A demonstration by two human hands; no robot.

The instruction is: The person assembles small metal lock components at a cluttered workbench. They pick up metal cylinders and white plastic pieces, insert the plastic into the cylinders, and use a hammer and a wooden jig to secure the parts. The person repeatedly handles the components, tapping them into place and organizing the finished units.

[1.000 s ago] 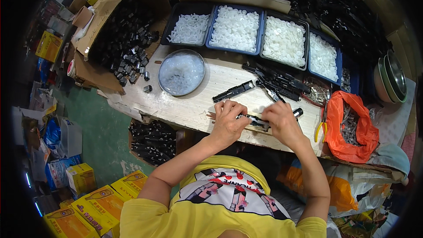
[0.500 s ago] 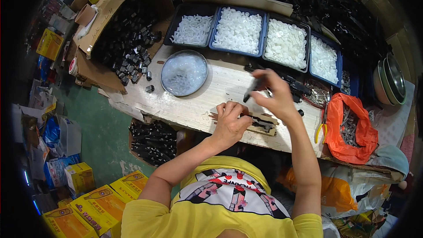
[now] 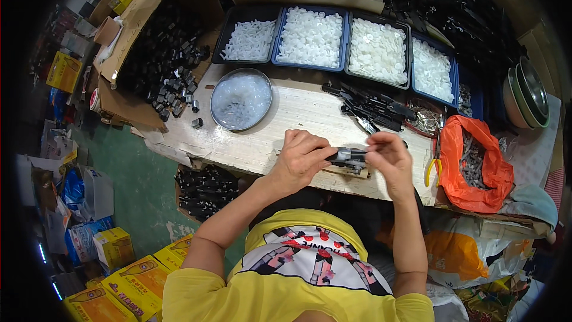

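passage: between trays (image 3: 308, 67) and left hand (image 3: 298, 158) | obstacles: dish (image 3: 240, 129), black parts (image 3: 381, 109)

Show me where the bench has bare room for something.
Bare: the white tabletop between the round dish and the black parts; a smaller patch between the right hand and the yellow-handled pliers. Crowded: the back, lined with trays of white pieces.

I've got a green floor (image 3: 134, 173) on the left, with patchy pale scuffs near the bench. The workbench (image 3: 298, 104) has a pale wood top, worn and ragged along its front edge; I see it brightly lit while the outer room drops into shadow. Two thin bluish-white light strips (image 3: 42, 253) glow at my far left. Yellow cartons (image 3: 132, 289) fill the lower left, blue plastic packaging (image 3: 89, 235) beyond them. Brown cardboard (image 3: 541, 48) stands upper right; plastic bags (image 3: 459, 253) crowd below the bench's right end.
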